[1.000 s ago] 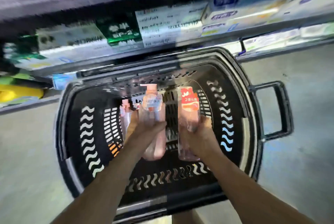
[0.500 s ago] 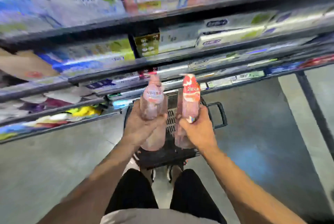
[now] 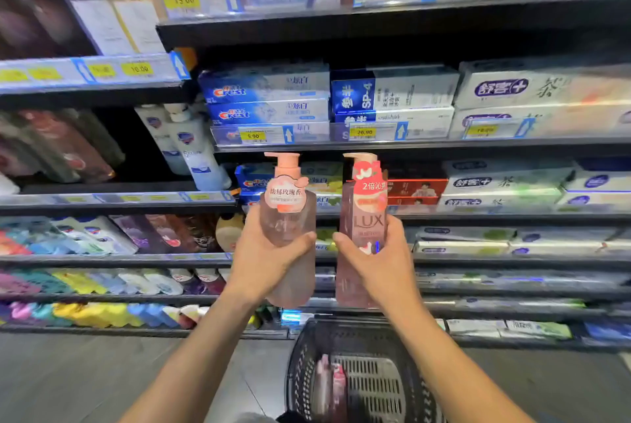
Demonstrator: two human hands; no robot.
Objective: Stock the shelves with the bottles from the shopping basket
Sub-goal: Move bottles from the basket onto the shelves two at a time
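Note:
My left hand grips a clear pink pump bottle with a round pink label, held upright in front of the shelves. My right hand grips a second pink pump bottle, marked LUX, with a red neck label. Both bottles are side by side at chest height, a small gap between them. Below them on the floor stands the black shopping basket; one more pink bottle lies inside it.
Dark store shelves fill the view: toothpaste boxes straight ahead and to the right, white and dark bottles on the left bays, colourful packs lower left. Yellow price tags line the shelf edges. Grey floor lies at the bottom.
Both hands have lifted the two bottles out of the basket and up to shelf height. The view has risen from the basket to the shelves.

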